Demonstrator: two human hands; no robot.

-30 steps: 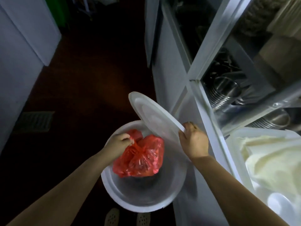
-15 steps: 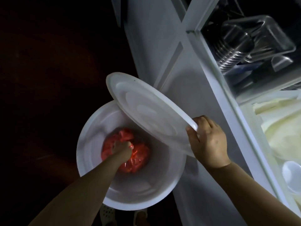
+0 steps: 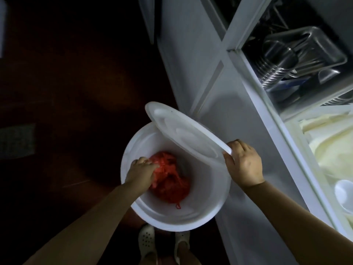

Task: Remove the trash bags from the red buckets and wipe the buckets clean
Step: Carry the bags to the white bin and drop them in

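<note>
The left hand (image 3: 142,170) reaches into the white bucket (image 3: 191,215), fingers gripping the red trash bag (image 3: 172,185) lying at its bottom. The right hand (image 3: 243,165) clasps the tilted lid (image 3: 183,131). The person should likely keep the lid well aside.

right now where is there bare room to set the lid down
Bare dark floor left of the white bucket, short of the floor grate. Crowded: the bucket holds the red bag and left hand; the shelf right of the lid is full.
</note>
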